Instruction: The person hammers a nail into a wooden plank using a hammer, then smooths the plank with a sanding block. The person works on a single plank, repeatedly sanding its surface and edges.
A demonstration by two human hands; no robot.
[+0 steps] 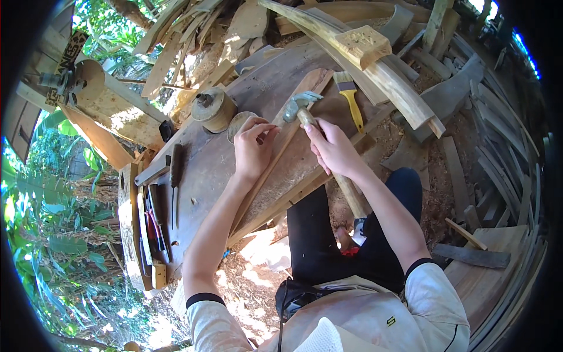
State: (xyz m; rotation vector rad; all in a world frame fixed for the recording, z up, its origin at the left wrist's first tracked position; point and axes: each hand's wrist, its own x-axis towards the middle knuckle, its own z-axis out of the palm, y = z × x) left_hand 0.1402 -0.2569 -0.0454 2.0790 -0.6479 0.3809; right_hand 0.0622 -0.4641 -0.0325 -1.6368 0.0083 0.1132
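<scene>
My right hand (334,148) grips a claw hammer (350,196) by its wooden handle, with the metal head raised over the workbench and pointing away from me. Close to its left, my left hand (255,146) is closed, thumb and fingertips pinched together; anything between them is too small to make out. Beneath both hands a long wooden strip (281,144) lies slantwise across the bench. A small round container (239,123) stands right behind my left hand, partly hidden by it. Past the hammer head rests a paintbrush (352,105) with a yellow handle.
The brown wooden workbench (205,170) bears a round pot with a dark knob (213,110) and a long thin screwdriver (174,182). Pliers with red handles (156,230) sit in a rack on its left edge. Timber offcuts (492,129) pile up behind and to the right.
</scene>
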